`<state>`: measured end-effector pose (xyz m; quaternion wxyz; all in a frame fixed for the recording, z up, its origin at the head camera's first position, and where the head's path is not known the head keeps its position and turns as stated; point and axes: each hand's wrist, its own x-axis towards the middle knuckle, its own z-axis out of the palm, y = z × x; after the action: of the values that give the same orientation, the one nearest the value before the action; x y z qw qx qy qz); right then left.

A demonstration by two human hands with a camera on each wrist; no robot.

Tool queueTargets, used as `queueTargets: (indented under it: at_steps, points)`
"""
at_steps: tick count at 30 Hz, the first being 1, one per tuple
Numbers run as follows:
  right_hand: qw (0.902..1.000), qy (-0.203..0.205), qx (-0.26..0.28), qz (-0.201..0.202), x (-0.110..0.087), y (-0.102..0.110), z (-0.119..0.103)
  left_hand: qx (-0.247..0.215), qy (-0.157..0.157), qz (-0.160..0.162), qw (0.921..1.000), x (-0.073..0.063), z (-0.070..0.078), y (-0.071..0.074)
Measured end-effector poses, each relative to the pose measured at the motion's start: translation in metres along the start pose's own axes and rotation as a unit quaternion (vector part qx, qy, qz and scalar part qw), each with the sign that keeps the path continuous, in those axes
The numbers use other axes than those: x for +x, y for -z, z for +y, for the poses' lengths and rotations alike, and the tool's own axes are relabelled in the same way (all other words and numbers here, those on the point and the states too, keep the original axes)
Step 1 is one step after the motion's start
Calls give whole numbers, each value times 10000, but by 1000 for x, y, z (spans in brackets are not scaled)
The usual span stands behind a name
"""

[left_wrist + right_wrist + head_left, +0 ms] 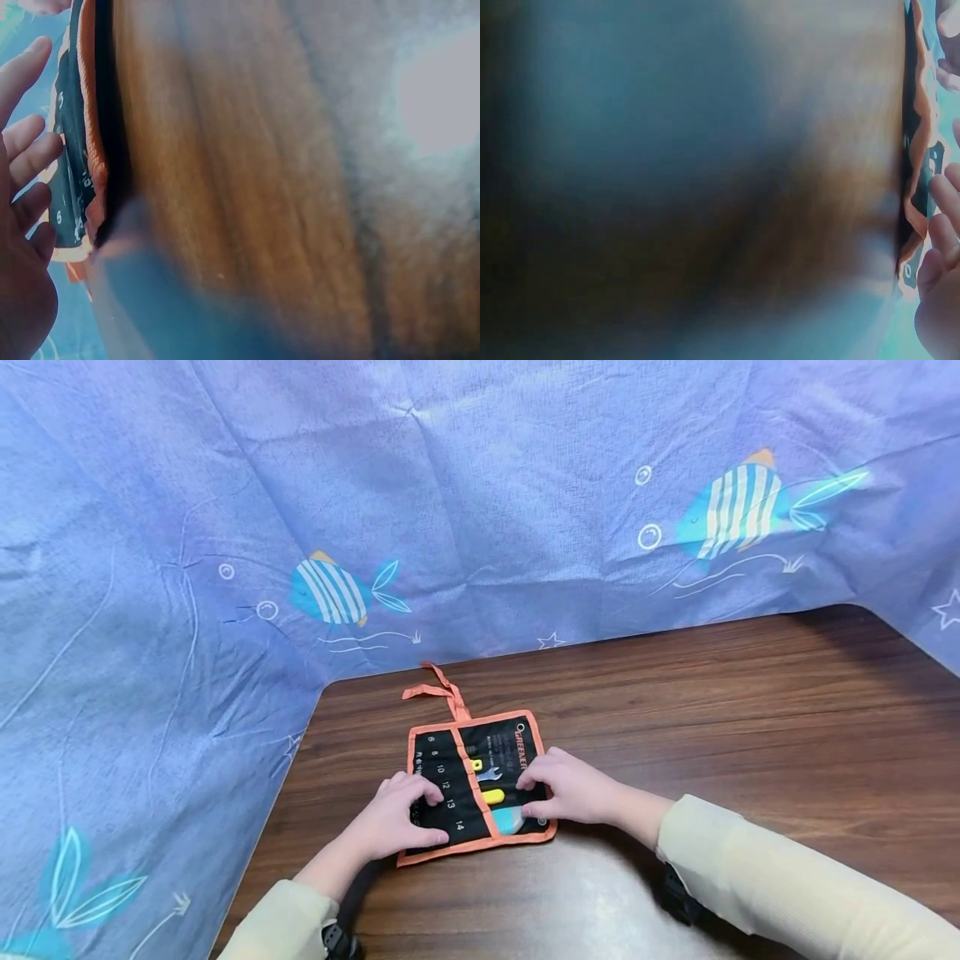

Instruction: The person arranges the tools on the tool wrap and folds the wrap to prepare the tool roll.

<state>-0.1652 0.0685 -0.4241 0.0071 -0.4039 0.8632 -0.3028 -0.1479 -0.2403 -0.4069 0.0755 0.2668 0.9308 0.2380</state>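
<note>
A black fabric tool roll (487, 745) with orange trim lies unfolded on the table, white size numbers printed down its left part. From its pocket band stick out the head of a metal wrench (489, 774), a yellow handle end (492, 797) and a teal, rounded piece (507, 820). My left hand (397, 817) is over the roll's left part, thumb and fingers apart and loosely bent. Over the right side is my right hand (570, 787), its thumb tip beside the teal piece and its fingers bent loosely. In the left wrist view, the fingers (36, 161) are spread beside the orange edge.
Orange tie straps (448, 692) stretch from the roll's far edge toward the back. The brown wood-grain table (720, 727) extends to the right. A blue fish-print cloth (510, 510) hangs behind the table and along its left side.
</note>
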Motion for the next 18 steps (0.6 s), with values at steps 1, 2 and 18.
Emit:
queueTargets:
  at_steps: [1, 2, 18]
  points:
    - [10000, 21, -22, -7, -1, -1, 0, 21, -24, -37, 10000, -1, 0, -1]
    - [10000, 49, -60, -28, -2, -1, -1, 1, -28, -73, 10000, -1, 0, -2]
    - [9988, -52, -328, -366, -6, -6, -6, 131, -303, -391, 9987, -7, -6, -4]
